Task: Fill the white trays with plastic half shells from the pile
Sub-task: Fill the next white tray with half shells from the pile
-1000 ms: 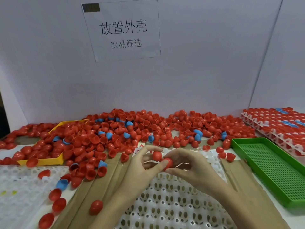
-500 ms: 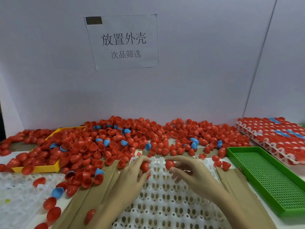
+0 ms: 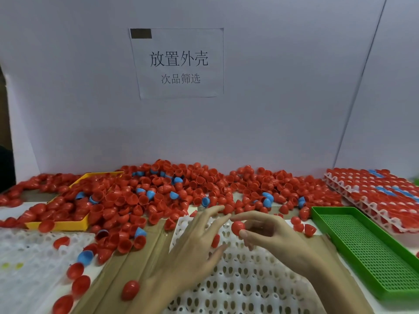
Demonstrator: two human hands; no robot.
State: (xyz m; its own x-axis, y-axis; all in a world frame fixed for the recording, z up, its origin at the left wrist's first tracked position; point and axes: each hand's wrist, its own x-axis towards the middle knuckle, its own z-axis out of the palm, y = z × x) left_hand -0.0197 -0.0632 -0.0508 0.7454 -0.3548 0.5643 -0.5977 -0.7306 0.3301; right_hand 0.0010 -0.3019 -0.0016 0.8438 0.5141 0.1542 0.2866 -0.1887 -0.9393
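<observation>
A red shell (image 3: pixel 237 227) sits pinched between the thumb and fingertips of the right hand (image 3: pixel 269 234), just above the far edge of the white tray (image 3: pixel 244 275). The left hand (image 3: pixel 195 248) is spread open with fingers loose; a second shell (image 3: pixel 215 240) shows just beside its fingers, low against the tray, though whether it is seated in a cup or merely touching the hand is unclear. Half a second ago each hand held 1 shell over the tray's far row; now the left has let go and reaches toward the pile (image 3: pixel 181 193), so 1 shell looks placed and the right one is probably next. The tray is otherwise bare, so filling has barely begun. Beyond it the pile, mostly red with a few blue shells, spreads over the table and across a yellow tray (image 3: pixel 56 225). A green tray (image 3: pixel 362 250) lies right, with a filled tray (image 3: pixel 385 196) behind it.
</observation>
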